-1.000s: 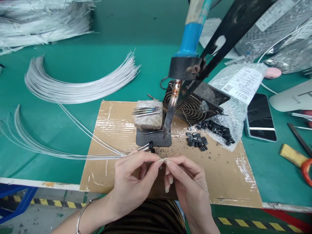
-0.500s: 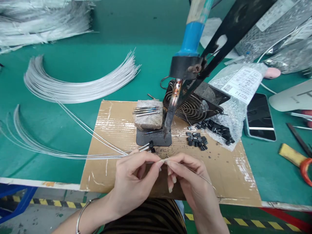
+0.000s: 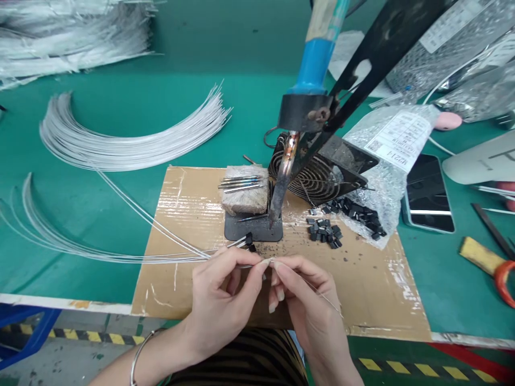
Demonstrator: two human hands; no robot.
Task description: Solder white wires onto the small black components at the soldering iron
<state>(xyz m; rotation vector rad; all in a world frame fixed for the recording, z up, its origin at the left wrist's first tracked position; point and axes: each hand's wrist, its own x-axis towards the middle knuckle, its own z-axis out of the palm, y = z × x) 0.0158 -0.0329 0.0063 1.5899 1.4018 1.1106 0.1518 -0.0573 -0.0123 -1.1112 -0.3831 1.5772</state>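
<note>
The left hand [image 3: 223, 295] and right hand [image 3: 311, 292] pinch thin wire [image 3: 331, 305] in closed grips, nearly fingertip to fingertip, presumably for fine control.

Phone [image 3: 428, 193], pink object [image 3: 448, 120], white cylinder [image 3: 480, 160]

Thin silver bangle [image 3: 135, 362] around the left wrist [image 3: 167, 348], dark brown-striped garment [image 3: 241, 362], sliver of light blue fabric [image 3: 297, 343]
</note>
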